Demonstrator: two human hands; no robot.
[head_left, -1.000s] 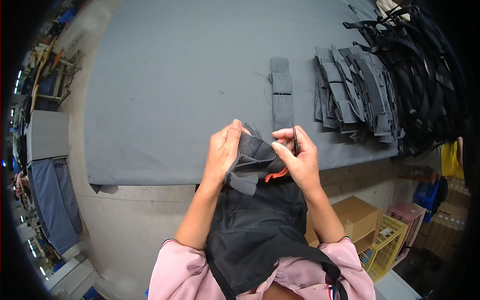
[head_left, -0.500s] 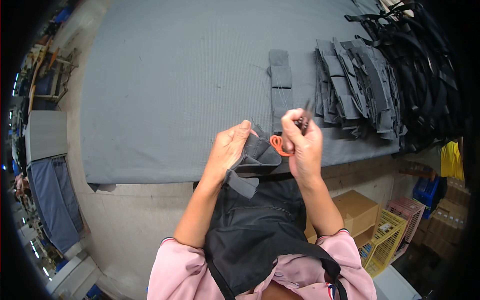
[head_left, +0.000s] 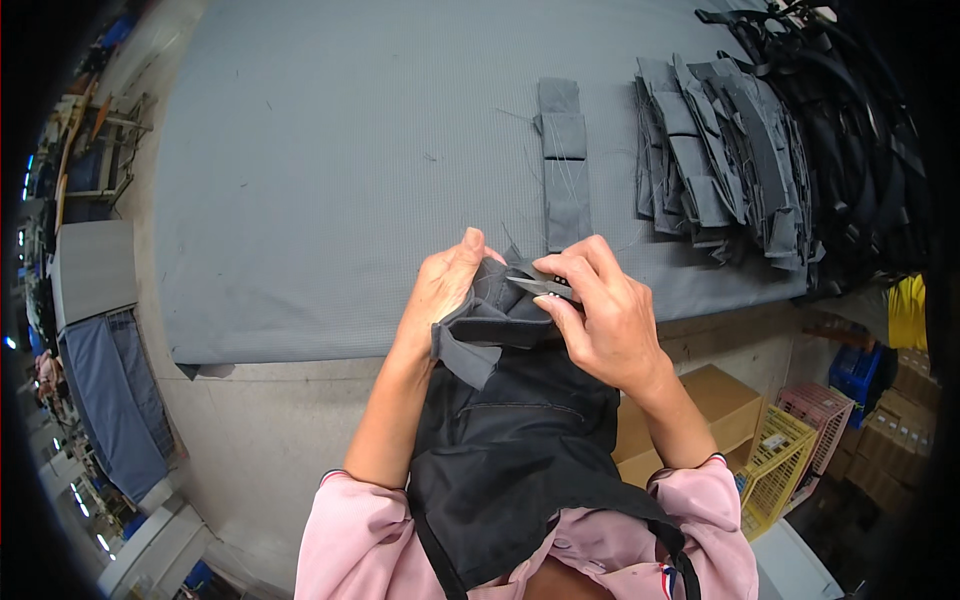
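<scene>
My left hand [head_left: 442, 292] is closed on a folded dark grey fabric piece [head_left: 497, 325], held at the table's near edge with one flap hanging down. Between the thumb and fingers of my right hand [head_left: 607, 315] is a small pair of thread snips [head_left: 535, 287], its pointed blades aimed left at the top of the fabric. Loose threads stick up from the cloth there. Just beyond my hands, a grey fabric strip [head_left: 566, 165] with stray threads lies lengthwise on the table.
Grey cloth covers the table [head_left: 330, 180]. To the right stand stacked grey fabric pieces [head_left: 715, 155] and a heap of black straps [head_left: 850, 130]. Below the table's right edge are a cardboard box [head_left: 705, 410] and a yellow crate [head_left: 775, 470].
My right hand has turned and brought the snips' blades to the fabric. The orange loop at that hand no longer shows. My left hand has shifted slightly left with the fabric.
</scene>
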